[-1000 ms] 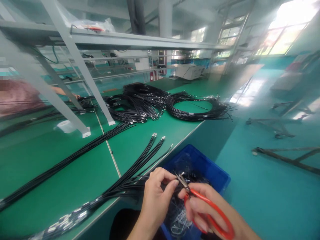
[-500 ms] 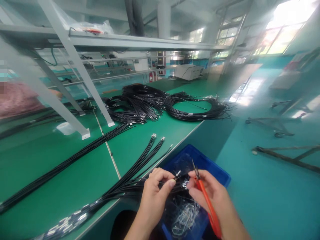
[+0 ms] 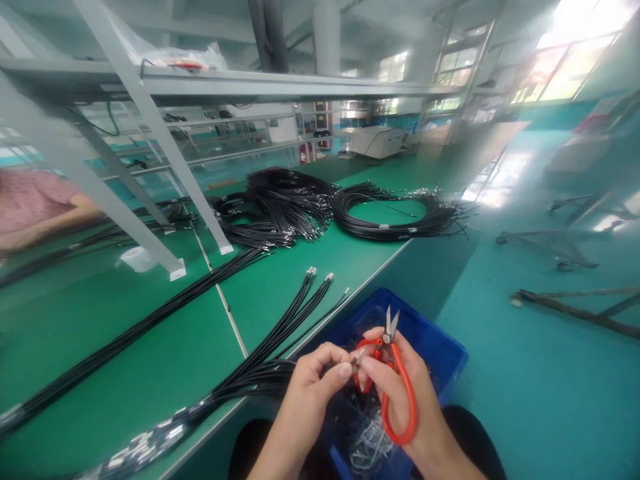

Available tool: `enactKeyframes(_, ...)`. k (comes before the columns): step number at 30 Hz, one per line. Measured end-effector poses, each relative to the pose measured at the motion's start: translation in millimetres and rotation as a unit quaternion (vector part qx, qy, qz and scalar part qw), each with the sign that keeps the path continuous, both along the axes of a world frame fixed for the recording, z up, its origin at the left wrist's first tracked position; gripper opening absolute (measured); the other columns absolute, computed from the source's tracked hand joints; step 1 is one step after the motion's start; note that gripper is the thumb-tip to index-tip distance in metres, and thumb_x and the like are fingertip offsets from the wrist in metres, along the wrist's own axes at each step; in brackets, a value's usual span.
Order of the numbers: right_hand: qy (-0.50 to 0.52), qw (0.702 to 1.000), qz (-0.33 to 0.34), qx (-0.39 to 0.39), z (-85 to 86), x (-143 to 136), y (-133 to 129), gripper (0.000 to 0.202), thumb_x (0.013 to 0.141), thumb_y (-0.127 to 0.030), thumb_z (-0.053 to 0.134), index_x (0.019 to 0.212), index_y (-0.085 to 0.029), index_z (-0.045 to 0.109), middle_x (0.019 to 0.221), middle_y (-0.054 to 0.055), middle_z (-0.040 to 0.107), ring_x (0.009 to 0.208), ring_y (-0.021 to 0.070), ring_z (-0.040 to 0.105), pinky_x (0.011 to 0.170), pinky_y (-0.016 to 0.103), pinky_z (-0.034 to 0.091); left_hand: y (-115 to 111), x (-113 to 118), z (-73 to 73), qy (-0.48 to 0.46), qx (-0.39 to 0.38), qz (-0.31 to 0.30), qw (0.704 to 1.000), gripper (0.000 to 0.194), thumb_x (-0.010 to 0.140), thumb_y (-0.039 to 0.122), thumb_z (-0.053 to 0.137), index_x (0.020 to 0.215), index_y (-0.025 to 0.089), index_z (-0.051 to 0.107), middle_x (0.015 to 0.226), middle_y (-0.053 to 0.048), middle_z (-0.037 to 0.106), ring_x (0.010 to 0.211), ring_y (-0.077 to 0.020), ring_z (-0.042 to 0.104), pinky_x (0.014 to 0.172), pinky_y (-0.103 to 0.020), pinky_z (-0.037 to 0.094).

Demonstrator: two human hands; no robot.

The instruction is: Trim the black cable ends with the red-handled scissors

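Note:
My left hand (image 3: pixel 317 383) pinches the end of a black cable, whose small silvery tip (image 3: pixel 359 355) sticks out toward my right hand. My right hand (image 3: pixel 407 383) holds red-handled scissors (image 3: pixel 411 407) with the blades pointing up and slightly apart; its thumb is close to the cable tip. Both hands are above a blue bin (image 3: pixel 440 340) that holds clear scraps (image 3: pixel 370 440). A bundle of black cables (image 3: pixel 250 370) runs from the green table (image 3: pixel 270 300) toward my left hand.
Coiled black cables (image 3: pixel 383 231) and a heap of cables (image 3: pixel 290 200) lie farther back. Another long bundle (image 3: pixel 150 317) crosses the left side. Shelf posts (image 3: pixel 165 140) rise from the table. At far left are a person's pink sleeve (image 3: pixel 40 200) and forearm.
The scissors have turned in my right hand, so the blades and both handle loops now show. My right hand has come closer to my left fingertips. The person's forearm at far left shows more.

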State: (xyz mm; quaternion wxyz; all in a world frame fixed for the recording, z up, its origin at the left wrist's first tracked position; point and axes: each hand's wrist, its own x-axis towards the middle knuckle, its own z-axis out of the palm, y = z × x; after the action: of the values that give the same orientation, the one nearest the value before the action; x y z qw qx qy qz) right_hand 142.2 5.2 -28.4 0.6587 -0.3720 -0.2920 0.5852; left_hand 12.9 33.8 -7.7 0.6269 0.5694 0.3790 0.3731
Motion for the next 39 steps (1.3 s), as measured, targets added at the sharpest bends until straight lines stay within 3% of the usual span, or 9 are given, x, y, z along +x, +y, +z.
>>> enactKeyframes(11, -0.158, 0.985, -0.066, -0.034, 10.9, -7, -1, 0.026, 0.072, -0.023, 0.067, 0.091, -0.023, 0.050, 0.072, -0.003, 0.061, 0.062, 0.0127, 0.058, 0.061, 0.024, 0.049, 0, -1, -3.9, 0.051, 0.029, 0.052, 0.997, 0.018, 0.080, 0.028, 0.056, 0.066, 0.017, 0.059, 0.066, 0.001, 0.057, 0.067, -0.0149, 0.050, 0.065, -0.025, 0.038)
enactKeyframes(18, -0.383, 0.907, -0.173, -0.023, -2.1, -8, -4, 0.022, 0.079, -0.022, 0.058, 0.099, -0.024, 0.050, 0.085, 0.003, 0.065, 0.074, 0.0178, 0.064, 0.067, 0.027, 0.051, -5, 7, -6.5, 0.216, 0.143, 0.110, 0.960, 0.015, 0.079, 0.026, 0.057, 0.066, 0.020, 0.061, 0.068, 0.000, 0.060, 0.071, -0.0190, 0.052, 0.068, -0.029, 0.036)
enactKeyframes(21, -0.459, 0.866, -0.199, 0.011, -5.6, -10, -9, 0.023, 0.077, -0.021, 0.059, 0.099, -0.024, 0.052, 0.089, 0.005, 0.068, 0.076, 0.0194, 0.065, 0.068, 0.028, 0.051, -5, 6, -7.8, 0.213, 0.149, 0.111, 0.959, 0.016, 0.081, 0.027, 0.055, 0.067, 0.020, 0.059, 0.069, 0.000, 0.060, 0.073, -0.0198, 0.052, 0.071, -0.030, 0.035)
enactKeyframes(23, -0.473, 0.859, -0.192, 0.034, -5.0, -11, -13, 0.024, 0.075, -0.019, 0.059, 0.098, -0.024, 0.055, 0.088, 0.004, 0.068, 0.073, 0.0192, 0.065, 0.067, 0.029, 0.050, -3, 3, -7.3, 0.178, 0.123, 0.109, 0.970, 0.018, 0.083, 0.029, 0.052, 0.069, 0.020, 0.058, 0.071, -0.001, 0.059, 0.075, -0.0199, 0.051, 0.072, -0.030, 0.036)
enactKeyframes(26, -0.402, 0.908, -0.112, 0.019, -0.1, -3, -18, 0.028, 0.069, -0.015, 0.062, 0.095, -0.024, 0.057, 0.083, 0.003, 0.068, 0.071, 0.0185, 0.064, 0.067, 0.029, 0.050, 2, -5, -3.8, 0.101, 0.058, 0.073, 0.990, 0.018, 0.086, 0.030, 0.049, 0.074, 0.018, 0.055, 0.072, 0.000, 0.054, 0.073, -0.0175, 0.048, 0.070, -0.027, 0.036)
enactKeyframes(29, -0.219, 0.971, 0.088, -0.026, 5.8, 15, -17, 0.028, 0.063, -0.016, 0.068, 0.089, -0.020, 0.057, 0.071, 0.002, 0.069, 0.062, 0.0144, 0.061, 0.059, 0.025, 0.048, 6, -11, 1.0, 0.028, 0.017, 0.033, 0.999, 0.017, 0.085, 0.027, 0.050, 0.072, 0.018, 0.051, 0.068, 0.002, 0.045, 0.067, -0.0140, 0.041, 0.065, -0.024, 0.033)
enactKeyframes(31, -0.107, 0.967, 0.228, -0.045, 7.5, 27, -13, 0.030, 0.063, -0.025, 0.071, 0.087, -0.017, 0.057, 0.069, 0.004, 0.070, 0.047, 0.0084, 0.053, 0.045, 0.019, 0.041, 7, -13, 3.1, -0.007, 0.006, 0.016, 1.000, 0.017, 0.085, 0.024, 0.050, 0.069, 0.017, 0.050, 0.068, 0.002, 0.042, 0.067, -0.0136, 0.038, 0.066, -0.024, 0.032)
enactKeyframes(33, -0.038, 0.947, 0.314, -0.050, 7.0, 34, -10, 0.034, 0.062, -0.032, 0.073, 0.087, -0.014, 0.057, 0.067, 0.006, 0.070, 0.039, 0.0041, 0.045, 0.038, 0.016, 0.034, 7, -14, 3.7, -0.027, -0.005, 0.000, 1.000, 0.018, 0.085, 0.022, 0.048, 0.068, 0.016, 0.050, 0.068, 0.001, 0.042, 0.069, -0.0140, 0.038, 0.068, -0.025, 0.032)
enactKeyframes(39, 0.014, 0.928, 0.366, -0.068, 4.3, 29, -6, 0.029, 0.062, -0.025, 0.071, 0.086, -0.013, 0.058, 0.064, 0.007, 0.071, 0.034, 0.0041, 0.043, 0.036, 0.017, 0.029, 7, -15, 2.0, -0.055, -0.037, -0.009, 0.998, 0.017, 0.084, 0.020, 0.047, 0.069, 0.015, 0.052, 0.069, 0.000, 0.043, 0.070, -0.0145, 0.039, 0.070, -0.026, 0.032)
